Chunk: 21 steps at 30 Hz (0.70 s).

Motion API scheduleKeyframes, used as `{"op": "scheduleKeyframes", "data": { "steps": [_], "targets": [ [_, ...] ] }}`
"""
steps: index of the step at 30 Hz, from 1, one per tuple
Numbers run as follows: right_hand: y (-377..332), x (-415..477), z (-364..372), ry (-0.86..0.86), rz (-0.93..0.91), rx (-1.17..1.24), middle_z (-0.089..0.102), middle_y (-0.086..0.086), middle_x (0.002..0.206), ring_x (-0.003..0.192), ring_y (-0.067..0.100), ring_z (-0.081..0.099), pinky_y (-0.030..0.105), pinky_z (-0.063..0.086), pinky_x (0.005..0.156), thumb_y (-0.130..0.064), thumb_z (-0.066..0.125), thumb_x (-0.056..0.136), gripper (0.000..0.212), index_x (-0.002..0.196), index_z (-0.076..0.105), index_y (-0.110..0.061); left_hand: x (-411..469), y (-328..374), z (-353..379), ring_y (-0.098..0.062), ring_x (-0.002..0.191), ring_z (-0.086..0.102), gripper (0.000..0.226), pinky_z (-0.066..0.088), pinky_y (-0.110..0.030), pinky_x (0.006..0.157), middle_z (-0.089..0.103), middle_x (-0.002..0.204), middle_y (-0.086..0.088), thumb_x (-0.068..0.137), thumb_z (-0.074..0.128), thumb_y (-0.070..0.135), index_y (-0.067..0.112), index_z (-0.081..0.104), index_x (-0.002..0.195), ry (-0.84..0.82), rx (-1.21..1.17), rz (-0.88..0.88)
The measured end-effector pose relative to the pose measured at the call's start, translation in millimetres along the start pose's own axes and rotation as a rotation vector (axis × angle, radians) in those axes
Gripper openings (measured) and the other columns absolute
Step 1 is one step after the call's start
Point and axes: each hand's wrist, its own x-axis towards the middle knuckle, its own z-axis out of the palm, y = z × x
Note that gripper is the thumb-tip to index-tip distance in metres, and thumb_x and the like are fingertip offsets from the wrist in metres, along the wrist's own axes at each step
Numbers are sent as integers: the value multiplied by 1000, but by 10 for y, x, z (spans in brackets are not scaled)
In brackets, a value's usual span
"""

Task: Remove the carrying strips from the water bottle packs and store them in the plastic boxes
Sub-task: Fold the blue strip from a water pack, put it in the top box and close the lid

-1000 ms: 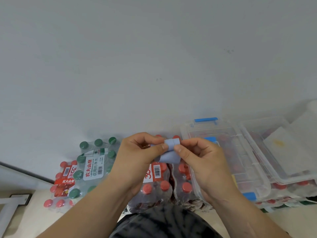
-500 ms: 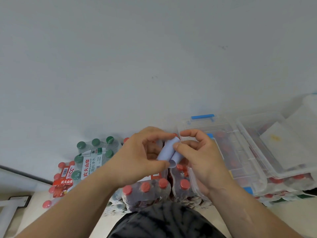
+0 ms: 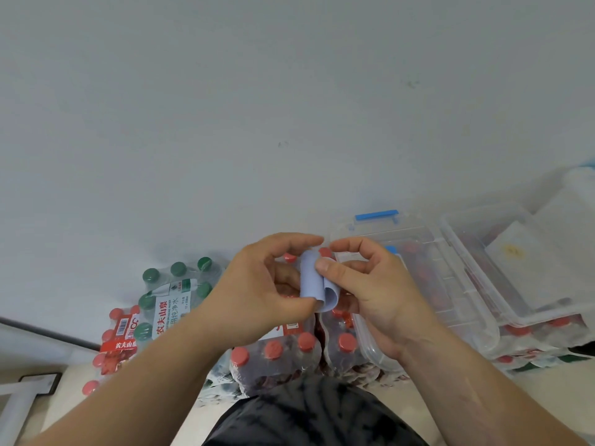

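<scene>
A pale blue carrying strip (image 3: 314, 283), curled into a loose roll, is held between both hands above the packs. My left hand (image 3: 257, 291) pinches its lower left edge with thumb and fingers. My right hand (image 3: 370, 284) pinches its upper right side, thumb on top. Below the hands lie shrink-wrapped packs of red-capped water bottles (image 3: 273, 352). A green-capped pack (image 3: 174, 291) stands at the left. A clear plastic box (image 3: 428, 278) with blue latches sits to the right of my hands, resting on more packs.
A second clear box (image 3: 521, 268) with a white sheet inside sits at the far right. Another red-capped pack (image 3: 117, 342) lies at the far left. A grey wall rises right behind the packs. My dark patterned clothing (image 3: 309, 413) fills the bottom centre.
The strip has gone from a folded piece to a tighter upright roll between my fingers. Both hands stayed in place and shifted their fingers around it.
</scene>
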Motion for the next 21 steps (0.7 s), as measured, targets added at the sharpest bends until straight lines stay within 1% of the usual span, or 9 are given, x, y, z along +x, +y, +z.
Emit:
{"op": "scheduleKeyframes", "data": {
  "steps": [3,4,6,7,9,11,14,17,21],
  "targets": [
    [-21,14,-8,-28,-11,43,75,22,94,78,25,75,31,57,58,-9,79,81,33,110,67,-17,3,-41,-2,-35,80,74,70,62,-44,75,66,111,-5,70,78,-13,30,65,123,10,-71,7],
    [-31,16,-13,-43,-11,57,75,22,92,78,24,74,32,56,59,-6,78,82,31,109,67,-17,7,-52,-15,-36,81,73,70,62,-43,75,65,113,-7,71,78,-14,30,65,124,20,-92,9],
    [-43,23,-25,-64,-7,63,76,16,88,78,23,74,32,56,62,0,75,83,31,107,68,-16,12,-76,-55,-32,86,73,69,61,-39,75,67,112,-9,70,78,-15,24,64,126,33,-139,23],
    [-47,29,-28,-73,-6,60,76,13,87,77,22,74,32,56,62,3,75,82,31,107,69,-16,12,-89,-80,-30,91,73,69,60,-37,78,69,111,-9,70,79,-13,21,63,127,31,-166,36],
    [-47,36,-12,-89,-6,53,77,9,84,73,20,74,30,57,61,8,72,83,32,106,69,-13,-1,-99,-125,-28,102,71,69,58,-36,85,71,110,-8,66,83,-3,18,62,128,21,-216,62],
    [-36,40,30,-99,-4,44,78,6,81,71,18,75,26,58,59,11,71,83,31,103,68,-12,-18,-102,-162,-29,106,69,69,56,-38,90,72,109,-8,63,83,7,17,63,128,15,-270,79],
    [-11,43,95,-97,-1,51,78,10,84,71,18,74,25,59,60,11,71,83,28,98,68,-12,-38,-110,-199,-31,107,69,66,55,-40,92,73,109,-9,61,83,9,16,66,124,37,-313,114],
    [7,46,122,-97,2,42,79,6,83,71,17,75,23,58,59,7,73,84,25,96,69,-14,-53,-134,-218,-29,104,71,61,55,-38,91,74,107,-9,58,83,9,22,73,116,94,-334,143],
    [4,46,130,-109,34,92,76,9,80,62,14,73,19,52,49,8,71,84,23,92,69,-14,-68,-224,-277,-27,101,71,58,56,-34,89,75,106,-11,56,83,5,20,75,111,136,-396,127]
  ]
}}
